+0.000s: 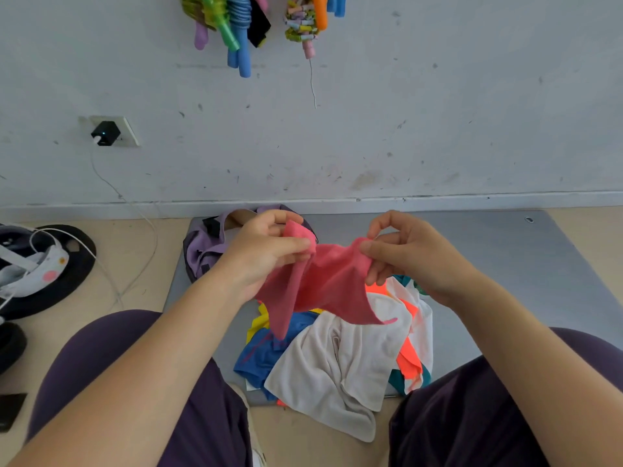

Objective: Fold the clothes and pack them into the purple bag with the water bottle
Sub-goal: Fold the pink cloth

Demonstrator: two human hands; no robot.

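Observation:
I hold a pink garment (320,284) up in the air above a pile of clothes. My left hand (266,251) pinches its upper left edge and my right hand (404,254) pinches its upper right edge. Below it lie a cream white garment (340,365), a blue one (266,348), a bit of yellow cloth (261,318) and an orange and white piece (413,338). The purple bag (209,247) lies open behind my left hand, near the wall. No water bottle shows.
The clothes lie on a grey mat (488,264) against the white wall. My knees in dark purple trousers (118,365) flank the pile. A dark round cushion with a headset and white cables (43,264) sits at the left. Coloured skipping ropes (236,25) hang on the wall.

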